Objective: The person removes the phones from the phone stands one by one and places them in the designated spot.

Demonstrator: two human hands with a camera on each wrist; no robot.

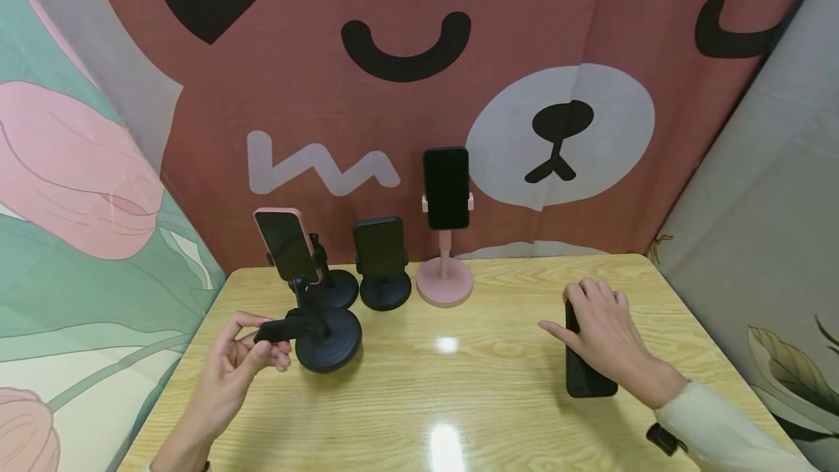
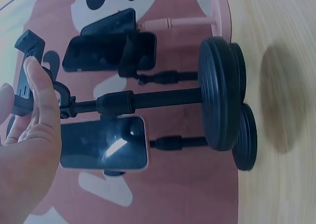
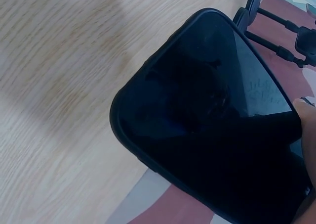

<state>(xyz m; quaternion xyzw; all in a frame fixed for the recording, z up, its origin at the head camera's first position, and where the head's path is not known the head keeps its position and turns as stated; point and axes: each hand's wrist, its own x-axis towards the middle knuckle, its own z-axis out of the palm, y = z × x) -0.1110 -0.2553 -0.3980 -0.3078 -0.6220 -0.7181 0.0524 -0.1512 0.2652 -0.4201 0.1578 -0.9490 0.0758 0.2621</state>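
- Left grip (image 1: 237, 364) pinches the black stand (image 1: 330, 343) by its clamp (image 1: 280, 331)!
- Right grip (image 1: 604, 330) curls round a black phone (image 1: 583, 376)!
- Screen marks (image 3: 263, 89), too blurred to read!

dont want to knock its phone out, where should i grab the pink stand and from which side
Likely the slim upright stem, just above the round base, coming from the right: that side is bare table, while a black stand sits close on the left. The phone is up high, so a low grip should avoid it.
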